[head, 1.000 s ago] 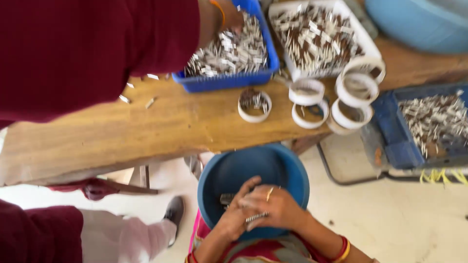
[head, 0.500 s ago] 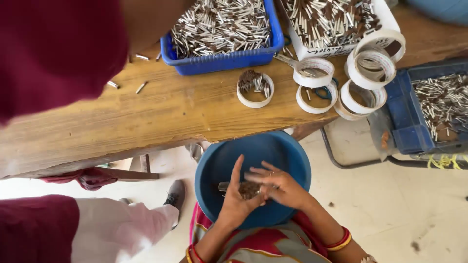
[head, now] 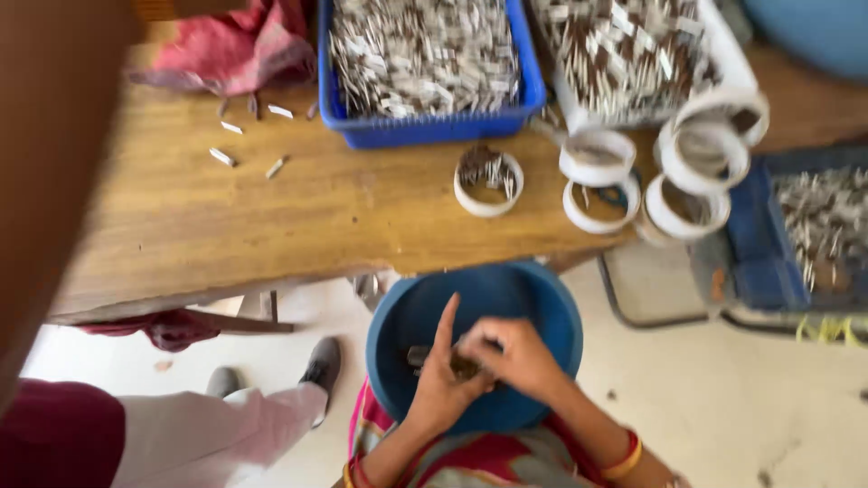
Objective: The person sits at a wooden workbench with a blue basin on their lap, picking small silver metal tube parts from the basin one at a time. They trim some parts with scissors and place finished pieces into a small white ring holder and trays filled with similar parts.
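Left hand (head: 440,390): closed round a small bundle of sticks (head: 461,366), index finger raised.
Bundle: held over the blue basin (head: 551,312) on the lap; judged light, thin and brittle, best gripped mid-length.
Right hand (head: 515,354): fingers curled onto the same bundle.
White rings (head: 597,155): set on the wooden table (head: 271,226).

Blue basin (head: 542,307), blue crate (head: 425,126) of silver-grey pieces, white rings (head: 597,155), a yellow-brown wooden desk (head: 316,208), pink-red cloth (head: 235,50) at far left, red bangle (head: 624,455).
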